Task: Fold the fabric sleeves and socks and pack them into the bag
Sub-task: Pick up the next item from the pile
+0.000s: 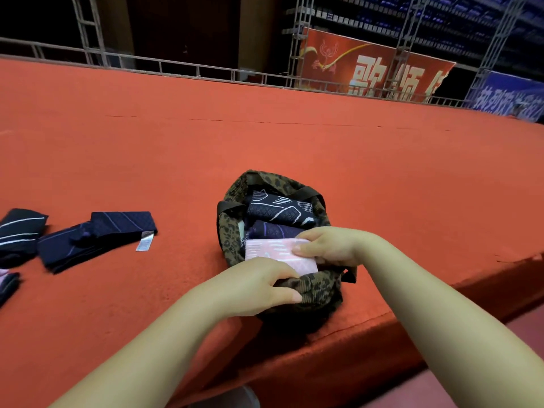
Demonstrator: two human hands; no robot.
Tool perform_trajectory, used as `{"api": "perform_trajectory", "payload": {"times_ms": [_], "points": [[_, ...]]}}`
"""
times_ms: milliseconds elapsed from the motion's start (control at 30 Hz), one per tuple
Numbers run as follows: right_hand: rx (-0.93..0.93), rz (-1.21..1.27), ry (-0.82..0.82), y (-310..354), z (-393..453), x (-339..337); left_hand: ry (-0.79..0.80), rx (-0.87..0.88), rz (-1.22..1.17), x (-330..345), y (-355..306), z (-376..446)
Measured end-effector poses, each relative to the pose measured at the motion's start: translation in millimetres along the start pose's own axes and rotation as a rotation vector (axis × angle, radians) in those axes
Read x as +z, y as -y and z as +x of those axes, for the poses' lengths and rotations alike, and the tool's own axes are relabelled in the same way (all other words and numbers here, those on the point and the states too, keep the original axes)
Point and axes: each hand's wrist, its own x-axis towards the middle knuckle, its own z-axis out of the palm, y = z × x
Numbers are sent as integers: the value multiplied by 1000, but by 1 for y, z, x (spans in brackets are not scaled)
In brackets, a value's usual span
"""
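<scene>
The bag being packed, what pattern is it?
Leopard print, brown and black, on the bag; the head view shows it clearly along the rim.

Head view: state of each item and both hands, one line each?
Leopard-print bag: open, on the red surface, partly packed.
Pink folded piece: in the bag's mouth, on top.
Dark folded pieces: inside bag.
Navy striped sleeve: outside, left of the bag.
Left hand: grips bag rim.
Right hand: grips pink piece.
</scene>
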Motion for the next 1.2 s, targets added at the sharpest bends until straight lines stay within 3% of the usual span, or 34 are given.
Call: {"api": "perform_trajectory", "payload": {"times_ms": [233, 400, 533, 667, 767, 933, 1000, 1067, 1133, 1200], "points": [[-50, -522, -37, 8, 1, 4, -161, -38, -197, 3, -5, -11], [36, -631, -23, 1, -3, 2, -80, -38, -229, -2, -2, -11], [102, -543, -91, -15, -4, -2, -213, -42, -176, -9, 12, -6], [152, -383, -217, -24, -20, -4, 2, 28, -52, -10, 16, 6], [55, -353, -339, -21, -30, 6, 86, 14, -32, -6, 22, 20], [-205, -347, -639, -24, -39, 21, 250, -175, -147, -9, 17, 31], [-265, -308, -611, -25, -38, 22, 256, -169, -131, -12, 10, 34], [-206, -286, -484, -26, -36, 24, 209, -150, -154, -14, 6, 33], [-111, -352, -370, -28, -30, 27, 76, -105, -111, -10, 14, 30], [-26, -423, -298, -29, -25, 27, -30, -198, -105, -3, 24, 27]]}}
